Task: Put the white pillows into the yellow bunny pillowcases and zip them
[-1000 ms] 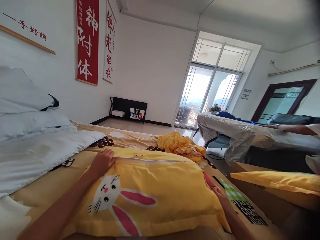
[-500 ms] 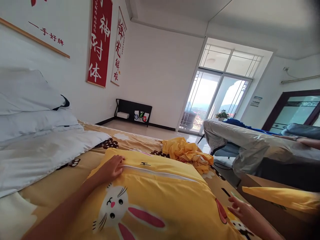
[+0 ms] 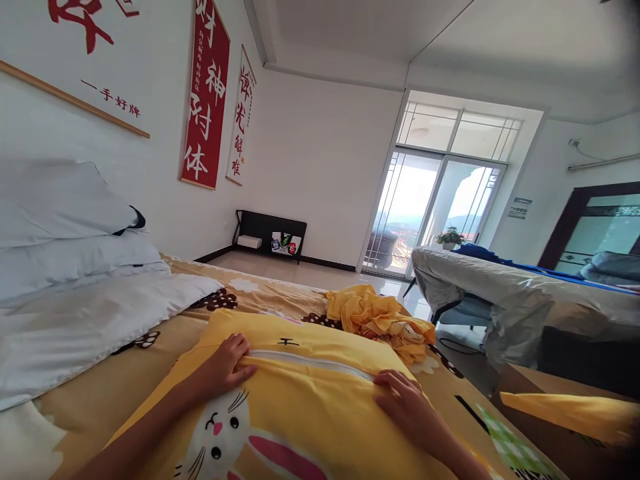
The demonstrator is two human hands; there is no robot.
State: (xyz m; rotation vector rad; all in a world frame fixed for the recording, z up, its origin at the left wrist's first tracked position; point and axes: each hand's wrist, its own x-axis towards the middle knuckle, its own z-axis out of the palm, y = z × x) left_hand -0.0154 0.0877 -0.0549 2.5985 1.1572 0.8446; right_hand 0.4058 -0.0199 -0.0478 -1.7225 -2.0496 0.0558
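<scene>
A plump yellow pillow (image 3: 320,413) with a white rabbit print lies on the bed in front of me. A pale zipper (image 3: 310,360) runs across its far part and appears closed. My left hand (image 3: 225,363) is at the zipper's left end, with fingers and thumb bent onto the fabric. At the right end, my right hand (image 3: 405,403) curls its fingers over the cloth. Both hands grip the cover, though my palms hide part of the contact. Just beyond the pillow is a crumpled yellow cloth (image 3: 370,310).
White pillows (image 3: 75,260) are stacked on the patterned bed sheet (image 3: 90,380) at left. To the right stand a cardboard box (image 3: 525,383) with yellow cloth (image 3: 560,407) over it and a plastic-covered table (image 3: 505,280). A black low shelf (image 3: 270,230) stands by the far wall.
My right hand has moved left from beside the pillow onto the zipper's right end. My left hand stays at the left end. Another person's forearm at far right has left view.
</scene>
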